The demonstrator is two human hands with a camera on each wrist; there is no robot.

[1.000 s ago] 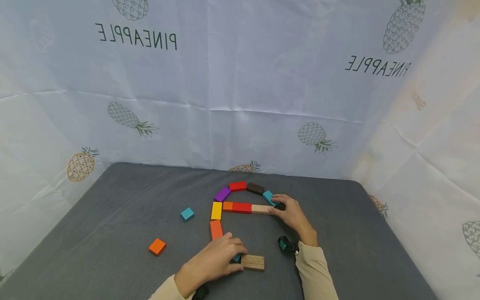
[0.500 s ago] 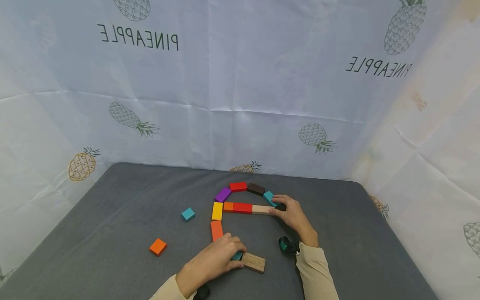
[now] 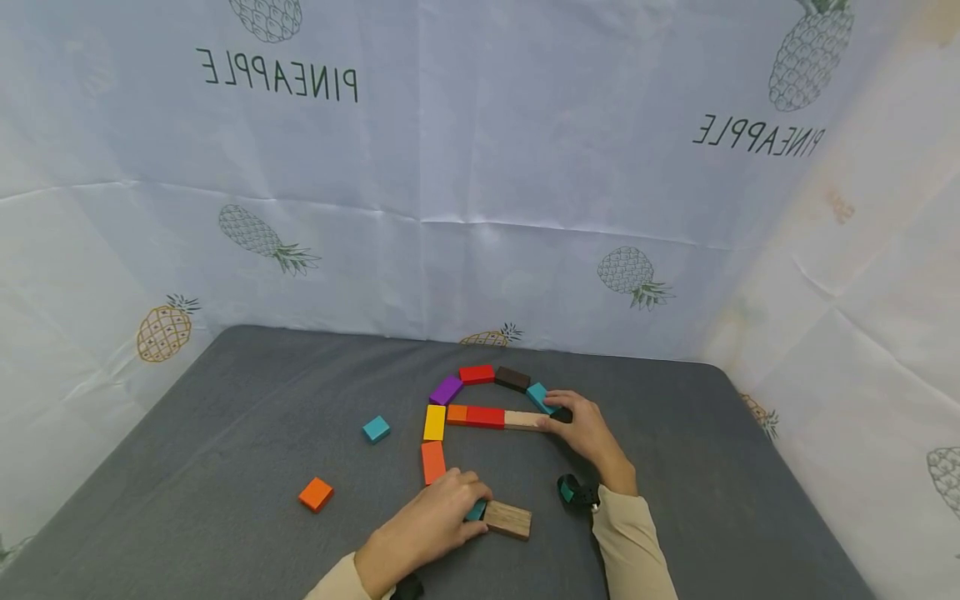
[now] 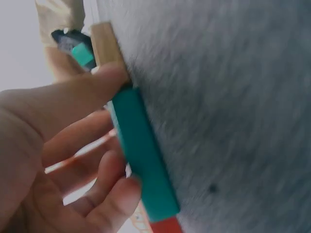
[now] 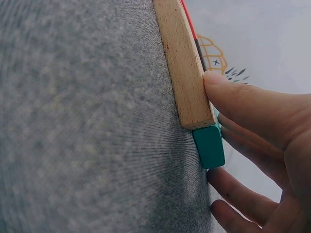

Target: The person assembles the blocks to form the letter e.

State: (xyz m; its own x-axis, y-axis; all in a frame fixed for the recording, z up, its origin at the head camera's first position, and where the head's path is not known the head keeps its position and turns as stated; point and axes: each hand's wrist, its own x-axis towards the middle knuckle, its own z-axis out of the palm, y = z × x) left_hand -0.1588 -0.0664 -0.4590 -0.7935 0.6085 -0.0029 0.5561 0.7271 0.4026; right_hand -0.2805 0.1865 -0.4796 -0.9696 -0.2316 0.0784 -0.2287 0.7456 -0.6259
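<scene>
Wooden blocks lie end to end on the grey cloth in a curved line with a crossbar. My left hand (image 3: 442,512) pinches the left end of a brown wooden block (image 3: 508,520), its thumb tip where that block meets a teal block (image 4: 143,155). Most of this teal block is covered by the hand in the head view. At the crossbar's right end, my right hand (image 3: 588,429) has its thumb on a pale wooden block (image 5: 184,73) and its fingers around the far side of another teal block (image 5: 210,147), holding the two together.
The curve continues through orange (image 3: 432,462), yellow (image 3: 434,422), purple (image 3: 447,389), red (image 3: 477,374) and dark brown (image 3: 513,379) blocks. Off to the left lie a loose teal block (image 3: 377,429) and an orange block (image 3: 316,494). A patterned curtain (image 3: 480,192) hangs behind the table.
The brown wooden block has turned in the left hand, its right end swinging slightly toward the person, then shifting slightly back. The right hand stays in place.
</scene>
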